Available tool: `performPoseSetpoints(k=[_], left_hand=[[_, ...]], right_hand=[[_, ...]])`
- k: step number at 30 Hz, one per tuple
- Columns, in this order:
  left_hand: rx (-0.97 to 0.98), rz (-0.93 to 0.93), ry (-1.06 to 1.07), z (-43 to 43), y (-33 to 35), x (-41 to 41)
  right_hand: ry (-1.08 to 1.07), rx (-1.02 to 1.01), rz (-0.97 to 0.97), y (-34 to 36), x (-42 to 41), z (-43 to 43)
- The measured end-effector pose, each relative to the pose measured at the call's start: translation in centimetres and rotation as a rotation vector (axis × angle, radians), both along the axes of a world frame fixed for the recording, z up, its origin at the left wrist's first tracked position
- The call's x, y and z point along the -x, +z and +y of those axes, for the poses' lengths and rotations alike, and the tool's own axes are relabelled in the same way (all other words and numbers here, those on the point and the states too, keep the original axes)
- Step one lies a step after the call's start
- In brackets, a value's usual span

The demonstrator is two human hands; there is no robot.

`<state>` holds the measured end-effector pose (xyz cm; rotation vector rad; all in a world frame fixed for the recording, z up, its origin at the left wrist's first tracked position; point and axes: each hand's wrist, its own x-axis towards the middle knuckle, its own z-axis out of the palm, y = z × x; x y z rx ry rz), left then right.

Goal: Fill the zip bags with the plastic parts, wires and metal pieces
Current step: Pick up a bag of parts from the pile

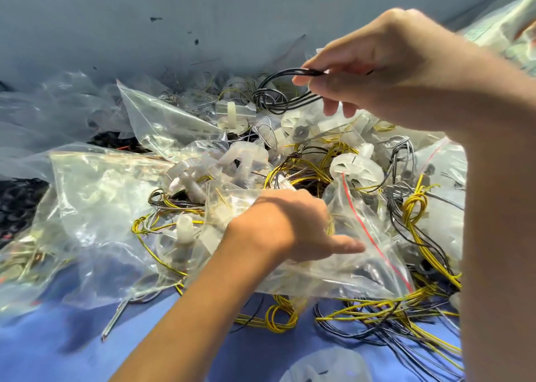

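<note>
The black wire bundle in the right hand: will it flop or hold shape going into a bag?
Probably floppy: the black wire bundle droops in loose loops from the pinch of the right hand. Likely light, as fingertips alone hold it. The trailing loops may snag on the pile below.

The left hand (284, 225) hides its own fingers at the zip bag (374, 254), the black wires (311, 72) vanish inside the right hand (391, 71), whose forearm (499, 236) covers the right side of the heap (304, 172), and a blurred white plastic part (327, 367) is cut by the bottom edge.
</note>
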<state>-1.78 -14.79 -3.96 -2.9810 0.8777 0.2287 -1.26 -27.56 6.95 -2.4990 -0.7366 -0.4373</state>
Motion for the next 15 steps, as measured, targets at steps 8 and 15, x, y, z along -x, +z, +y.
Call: performPoseSetpoints(k=[8, 15], left_hand=[[0.252, -0.071, 0.024, -0.7, -0.2, -0.6], [0.403, -0.073, 0.14, 0.3, 1.1, -1.3]], right_hand=[[0.006, 0.015, -0.002, 0.0, 0.0, 0.0], [0.007, 0.032, 0.001, 0.0, 0.0, -0.4]])
